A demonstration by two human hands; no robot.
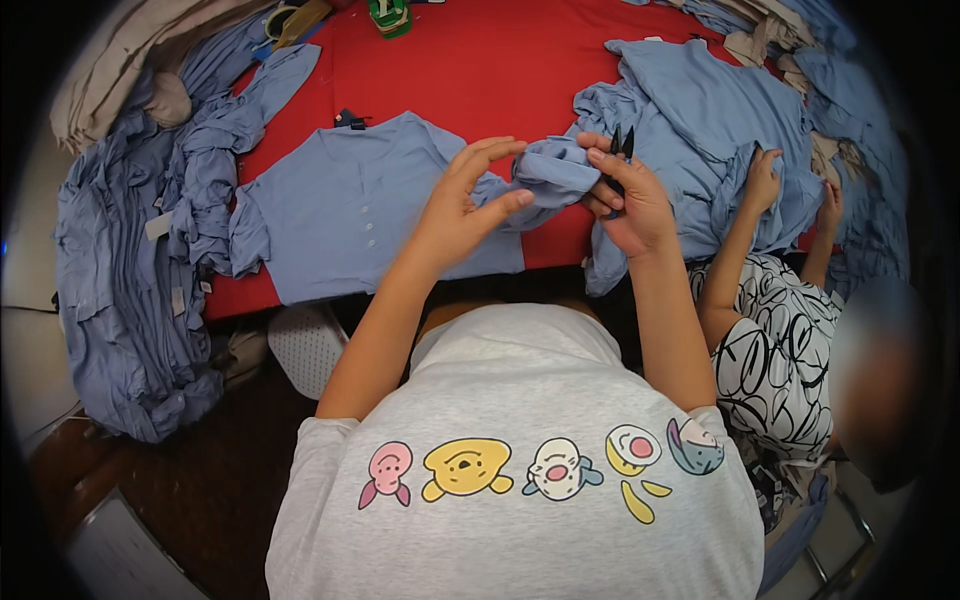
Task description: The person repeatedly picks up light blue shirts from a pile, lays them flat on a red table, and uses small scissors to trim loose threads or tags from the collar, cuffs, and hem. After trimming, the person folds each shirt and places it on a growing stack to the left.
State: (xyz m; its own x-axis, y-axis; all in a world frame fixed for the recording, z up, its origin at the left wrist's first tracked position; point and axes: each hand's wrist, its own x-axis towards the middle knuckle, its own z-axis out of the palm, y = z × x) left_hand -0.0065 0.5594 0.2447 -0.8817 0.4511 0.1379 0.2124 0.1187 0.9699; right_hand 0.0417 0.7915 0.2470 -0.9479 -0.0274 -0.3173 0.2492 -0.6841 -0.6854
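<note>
Currently right fingers (605,161) hold snips (628,147) by cuff (570,178); boxy green item (390,18) beyond.

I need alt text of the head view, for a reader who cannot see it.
A person's right hand holds a blue sleeve and dark snips above a red table, the left hand open beside it. The sleeve's shirt lies front up; blue garments are heaped on both sides. At right, a co-worker handles blue cloth.

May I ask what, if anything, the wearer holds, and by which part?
The right hand holds the blue shirt by a sleeve end, and black snips below their blades. The left hand is open beside the sleeve; contact unclear.
</note>
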